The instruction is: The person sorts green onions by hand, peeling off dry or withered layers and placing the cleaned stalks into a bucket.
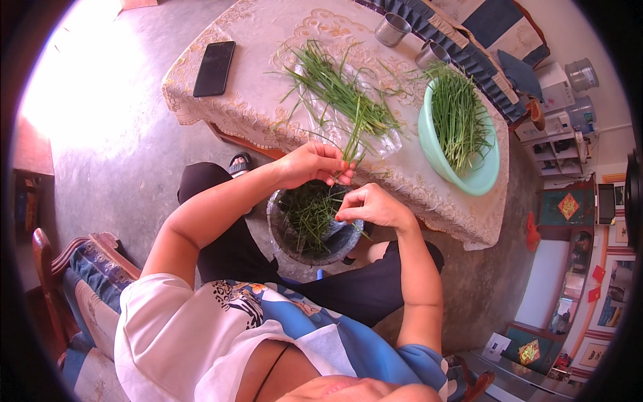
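My left hand (321, 163) pinches a few green stalks, seemingly garlic chives (355, 140), above the table's near edge. Just right of it, my right hand (374, 206) has thumb and fingertips drawn together over the rim of a waste bin (274, 228). Whether a small scrap sits between those fingertips is too fine to see. Inside the bin, tangled green trimmings (309, 216) lie against a plastic liner. A loose pile of chives (336, 88) rests on a clear plastic bag (389, 144) on the table. To the right, a mint-green basin (432, 145) holds a thick bunch of chives (457, 120).
A patterned tablecloth (261, 65) covers the table. On it lie a black phone (214, 69) at left and two metal cups (392, 30) (431, 54) at the back. A cushioned wooden chair (100, 281) stands at lower left, a sofa (482, 55) beyond the table.
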`<action>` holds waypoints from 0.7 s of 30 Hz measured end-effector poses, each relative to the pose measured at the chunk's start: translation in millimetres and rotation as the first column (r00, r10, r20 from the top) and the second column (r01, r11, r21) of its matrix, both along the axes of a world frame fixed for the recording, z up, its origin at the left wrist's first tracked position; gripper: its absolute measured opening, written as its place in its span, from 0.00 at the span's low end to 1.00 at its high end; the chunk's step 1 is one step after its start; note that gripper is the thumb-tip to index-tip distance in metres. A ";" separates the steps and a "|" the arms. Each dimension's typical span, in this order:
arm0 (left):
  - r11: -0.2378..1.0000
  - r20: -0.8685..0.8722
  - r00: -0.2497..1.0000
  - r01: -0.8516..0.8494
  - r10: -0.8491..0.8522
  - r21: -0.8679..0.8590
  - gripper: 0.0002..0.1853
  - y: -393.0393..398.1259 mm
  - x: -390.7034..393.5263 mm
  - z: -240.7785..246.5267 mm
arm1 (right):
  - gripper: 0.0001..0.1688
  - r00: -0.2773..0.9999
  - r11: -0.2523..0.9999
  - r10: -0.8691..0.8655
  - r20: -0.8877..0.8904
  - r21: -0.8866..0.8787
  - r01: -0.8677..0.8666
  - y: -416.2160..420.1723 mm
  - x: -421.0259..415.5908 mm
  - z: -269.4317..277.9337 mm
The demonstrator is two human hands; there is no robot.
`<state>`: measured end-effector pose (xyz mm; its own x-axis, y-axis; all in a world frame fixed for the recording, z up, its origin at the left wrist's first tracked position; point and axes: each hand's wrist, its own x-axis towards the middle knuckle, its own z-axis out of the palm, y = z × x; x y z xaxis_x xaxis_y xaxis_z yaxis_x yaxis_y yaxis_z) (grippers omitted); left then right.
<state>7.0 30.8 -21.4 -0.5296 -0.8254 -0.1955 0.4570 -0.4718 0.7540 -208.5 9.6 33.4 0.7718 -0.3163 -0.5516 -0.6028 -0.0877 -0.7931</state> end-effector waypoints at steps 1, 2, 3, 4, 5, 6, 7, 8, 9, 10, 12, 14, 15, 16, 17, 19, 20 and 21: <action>1.000 0.008 1.000 0.004 -0.004 -0.007 0.09 -0.2 -0.1 -2.1 | 0.11 0.994 0.997 -0.076 0.072 -0.013 0.077 -0.5 -0.7 -0.6; 1.000 0.015 1.000 0.009 -0.008 -0.013 0.10 -0.1 0.3 -3.1 | 0.11 0.978 0.988 -0.149 0.146 -0.019 0.154 -1.3 -2.0 -2.0; 0.999 0.030 0.999 0.023 -0.022 -0.023 0.10 0.0 -0.4 -3.2 | 0.11 0.950 0.972 -0.226 0.217 -0.020 0.235 -1.0 -4.2 -2.6; 0.999 0.046 0.998 0.038 -0.036 -0.032 0.10 0.3 -0.8 -3.0 | 0.09 0.817 0.896 -0.441 0.371 0.126 0.426 1.2 0.9 -3.4; 0.998 0.061 0.997 0.053 -0.051 -0.041 0.10 0.7 -1.0 -2.6 | 0.08 0.785 0.848 -0.524 0.330 0.114 0.518 -5.9 -4.5 -0.7; 0.997 0.091 0.994 0.069 -0.065 -0.038 0.10 1.1 -1.9 -0.2 | 0.09 0.717 0.786 -0.610 0.336 0.150 0.599 -10.9 -6.8 1.7; 0.996 0.120 0.990 0.085 -0.080 -0.035 0.10 2.5 -2.6 3.8 | 0.11 0.640 0.716 -0.690 0.338 0.187 0.673 -15.3 -8.1 3.3; 0.994 0.149 0.984 0.101 -0.095 -0.032 0.10 3.9 -3.5 6.5 | 0.16 0.595 0.702 -0.689 0.415 0.177 0.690 -18.1 -5.9 2.1; 0.993 0.144 0.983 0.114 -0.110 -0.017 0.10 4.8 -4.0 7.9 | 0.17 0.566 0.686 -0.708 0.422 0.223 0.693 -20.4 -5.0 3.0; 0.992 0.140 0.982 0.127 -0.125 -0.002 0.11 6.0 -4.2 8.7 | 0.19 0.536 0.669 -0.727 0.429 0.268 0.693 -22.1 -4.8 4.3; 0.989 0.148 0.977 0.151 -0.151 0.011 0.11 7.8 -5.3 10.7 | 0.20 0.489 0.637 -0.761 0.426 0.345 0.690 -20.6 -1.3 9.0; 0.987 0.152 0.975 0.161 -0.160 0.006 0.11 8.8 -7.3 10.1 | 0.19 0.511 0.643 -0.762 0.397 0.373 0.669 -22.1 -4.7 5.8; 0.987 0.156 0.974 0.163 -0.162 0.006 0.10 9.4 -7.6 9.5 | 0.19 0.524 0.647 -0.761 0.383 0.391 0.655 -23.1 -4.9 4.1; 0.985 0.161 0.972 0.175 -0.173 0.005 0.10 9.5 -8.1 8.6 | 0.15 0.486 0.611 -0.791 0.373 0.445 0.654 -23.4 -2.4 4.3; 0.983 0.165 0.969 0.186 -0.184 0.003 0.11 9.4 -8.8 7.3 | 0.13 0.475 0.612 -0.790 0.388 0.451 0.649 -24.8 -2.7 3.0; 0.981 0.173 0.966 0.192 -0.191 0.010 0.11 9.3 -10.5 5.8 | 0.09 0.457 0.617 -0.785 0.419 0.462 0.637 -27.0 -2.3 1.2; 0.982 0.176 0.966 0.187 -0.188 0.019 0.11 9.4 -11.9 5.7 | 0.08 0.431 0.593 -0.803 0.411 0.486 0.642 -26.5 -2.1 1.6; 0.983 0.180 0.967 0.180 -0.183 0.029 0.11 9.6 -11.8 5.0 | 0.07 0.406 0.570 -0.820 0.403 0.511 0.643 -23.9 1.9 4.7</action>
<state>-4.8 40.4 -16.3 -0.6252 -0.7157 -0.3113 0.2191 -0.5437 0.8102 -206.6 -14.3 38.1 0.4679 -0.8418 -0.2691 0.2137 0.4032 -0.8898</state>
